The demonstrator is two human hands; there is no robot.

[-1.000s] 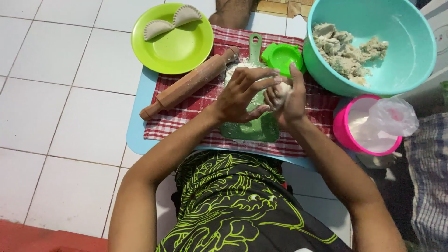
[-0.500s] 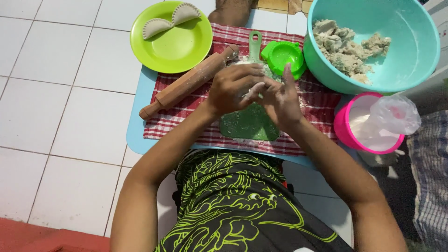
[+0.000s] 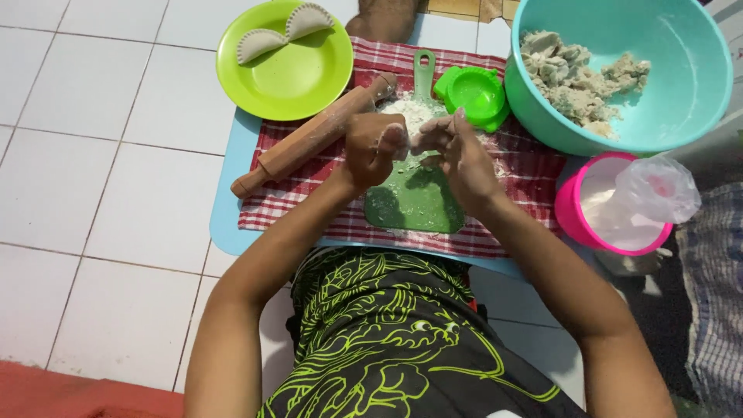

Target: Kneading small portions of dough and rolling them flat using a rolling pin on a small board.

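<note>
My left hand point(image 3: 375, 147) and my right hand point(image 3: 460, 155) meet fingertip to fingertip just above a green cutting board point(image 3: 414, 205) dusted with flour. Between the floured fingers they pinch a small pale dough piece point(image 3: 409, 139), mostly hidden by the fingers. A wooden rolling pin point(image 3: 309, 143) lies slanted just left of my left hand. A green dumpling mould point(image 3: 476, 93) sits beyond my right hand, beside the board's handle.
A lime plate point(image 3: 286, 81) with two folded dumplings point(image 3: 261, 42) stands far left. A teal bowl point(image 3: 689, 85) holds dough lumps point(image 3: 576, 73) at far right. A pink tub point(image 3: 573, 213) with a plastic bag is right. A red checked cloth point(image 3: 526, 174) covers a blue mat point(image 3: 224, 220).
Both hands have come down closer to the board and drawn together. The dough ball that showed by my right palm is now pinched between both sets of fingers.
</note>
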